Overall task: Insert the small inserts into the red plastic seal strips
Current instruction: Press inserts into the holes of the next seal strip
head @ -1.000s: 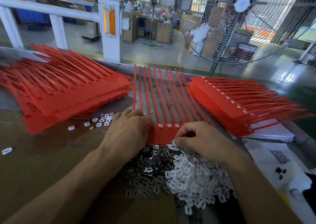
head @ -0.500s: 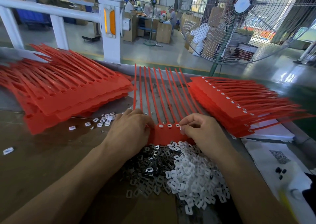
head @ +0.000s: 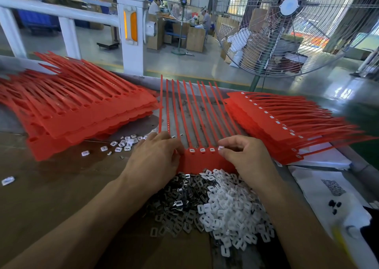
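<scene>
No words, brands or numbers are showing clearly enough to read. A white paper sheet [head: 320,188] lying at the near right of the table is carrying a dark square patch [head: 333,187] that is looking like a printed code, but it is blurring too much to make out. Nothing is reading on the red strips.

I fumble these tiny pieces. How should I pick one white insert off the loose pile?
Pinch a white insert at the top of the pile by its two short outer edges, coming straight down with thumb and forefinger. It lies flat with a slotted middle, so only the rim gives purchase.
</scene>
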A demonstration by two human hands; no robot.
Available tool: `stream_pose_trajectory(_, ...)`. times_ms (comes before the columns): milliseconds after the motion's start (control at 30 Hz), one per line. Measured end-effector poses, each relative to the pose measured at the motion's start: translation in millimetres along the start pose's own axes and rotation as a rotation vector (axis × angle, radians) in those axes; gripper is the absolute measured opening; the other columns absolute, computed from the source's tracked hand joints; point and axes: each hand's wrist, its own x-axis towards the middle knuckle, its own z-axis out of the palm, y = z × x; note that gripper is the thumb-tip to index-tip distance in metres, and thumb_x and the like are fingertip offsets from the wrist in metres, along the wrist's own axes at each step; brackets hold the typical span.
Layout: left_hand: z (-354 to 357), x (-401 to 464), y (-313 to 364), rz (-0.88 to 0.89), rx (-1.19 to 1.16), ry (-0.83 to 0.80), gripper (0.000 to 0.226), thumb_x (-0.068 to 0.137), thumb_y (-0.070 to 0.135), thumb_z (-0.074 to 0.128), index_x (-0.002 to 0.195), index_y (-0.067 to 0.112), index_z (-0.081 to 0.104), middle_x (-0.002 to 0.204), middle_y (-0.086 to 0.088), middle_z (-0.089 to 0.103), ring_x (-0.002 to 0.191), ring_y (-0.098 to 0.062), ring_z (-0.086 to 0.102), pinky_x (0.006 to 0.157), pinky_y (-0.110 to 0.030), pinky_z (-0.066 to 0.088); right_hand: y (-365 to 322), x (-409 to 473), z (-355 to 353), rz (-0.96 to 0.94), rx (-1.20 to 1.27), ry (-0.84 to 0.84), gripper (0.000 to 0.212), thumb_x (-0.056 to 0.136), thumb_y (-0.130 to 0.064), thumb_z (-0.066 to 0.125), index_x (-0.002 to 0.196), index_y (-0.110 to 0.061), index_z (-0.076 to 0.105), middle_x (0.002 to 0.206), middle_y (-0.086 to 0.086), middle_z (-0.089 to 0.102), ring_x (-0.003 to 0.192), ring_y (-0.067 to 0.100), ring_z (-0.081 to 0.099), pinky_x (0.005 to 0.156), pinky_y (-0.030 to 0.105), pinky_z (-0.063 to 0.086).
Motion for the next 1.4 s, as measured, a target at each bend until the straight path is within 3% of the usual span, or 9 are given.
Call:
stream_pose_trajectory(100,0.2,0.0,0.3,0.005,0.0,0.003,0.023,0.098,0.03,0.054,0.116,0.037,0.068,0.115,0.012,0.057,0.118,-0.014,0.048,0.104,-0.043,0.042,1.3,0.7,-1.3,-0.012,-0.034,0.022,0.015,0.093,-0.021,0.077,0.103,-0.033,0.078,0.097,-0.019,0.073,0.089,-0.02,0.06,0.066,0.006,0.042)
stream_pose_trajectory(267,-0.4,-0.5,0.6,-0.003,-0.013,0.001,0.022,0.097,0.03,0.055,0.114,0.036,0.068,0.114,0.012,0.057,0.117,-0.015,0.048,0.103,-0.043,0.042,3.1,2.8,0.5,-0.012,-0.048,0.038,0.017,0.092,-0.02,0.077,0.102,-0.034,0.076,0.098,-0.018,0.074,0.093,-0.004,0.067,0.079,0.023,0.047)
stream_pose_trajectory(467,-0.9,-1.2,0.6,-0.003,-0.014,-0.001,0.022,0.097,0.032,0.055,0.114,0.037,0.068,0.115,0.013,0.057,0.117,-0.014,0.048,0.103,-0.042,0.042,6.3,6.0,1.4,-0.007,-0.033,0.077,0.007,0.093,-0.031,0.074,0.094,-0.036,0.079,0.086,-0.019,0.075,0.083,0.002,0.068,0.075,0.027,0.051)
stream_pose_trajectory(667,-1.4,-1.2,1.0,-0.007,-0.007,-0.009,0.022,0.097,0.033,0.055,0.115,0.036,0.067,0.116,0.012,0.056,0.118,-0.013,0.047,0.104,-0.043,0.041,11.4,11.4,1.0,0.019,-0.054,0.126,0.008,0.093,-0.028,0.075,0.087,-0.033,0.079,0.079,-0.02,0.072,0.077,-0.002,0.064,0.07,0.024,0.045)
stream_pose_trajectory(933,-0.3,-1.0,0.6,-0.011,-0.008,-0.012,0.021,0.097,0.035,0.056,0.115,0.037,0.067,0.115,0.013,0.056,0.117,-0.013,0.047,0.105,-0.044,0.042,12.3,15.3,4.0,0.001,-0.131,0.121,0.007,0.093,-0.021,0.075,0.096,-0.027,0.078,0.09,-0.017,0.073,0.088,-0.006,0.064,0.071,0.013,0.042)
stream_pose_trajectory(1133,0.5,-0.9,1.2,-0.011,-0.014,-0.003,0.021,0.096,0.034,0.056,0.113,0.037,0.068,0.114,0.013,0.056,0.116,-0.014,0.048,0.104,-0.043,0.042,10.6,17.9,6.4,-0.001,-0.229,0.11,0.01,0.095,-0.022,0.073,0.102,-0.026,0.079,0.091,-0.019,0.071,0.085,-0.009,0.062,0.067,0.007,0.039)
stream_pose_trajectory(1300,-0.4,-0.7,1.0,-0.006,-0.018,-0.006,0.022,0.096,0.033,0.057,0.114,0.036,0.068,0.115,0.012,0.057,0.117,-0.015,0.048,0.103,-0.043,0.042,6.6,18.2,9.1,-0.044,-0.349,0.118,0.016,0.095,-0.019,0.072,0.108,-0.02,0.08,0.105,-0.006,0.077,0.096,0.007,0.068,0.081,0.018,0.046)
stream_pose_trajectory(1400,-1.2,-1.1,1.2,0.0,-0.008,-0.009,0.022,0.097,0.034,0.056,0.116,0.036,0.067,0.116,0.013,0.056,0.117,-0.013,0.048,0.105,-0.042,0.042,5.2,17.9,9.4,-0.047,-0.384,0.103,0.016,0.096,-0.019,0.071,0.109,-0.02,0.08,0.107,-0.006,0.076,0.094,0.006,0.066,0.083,0.022,0.048)
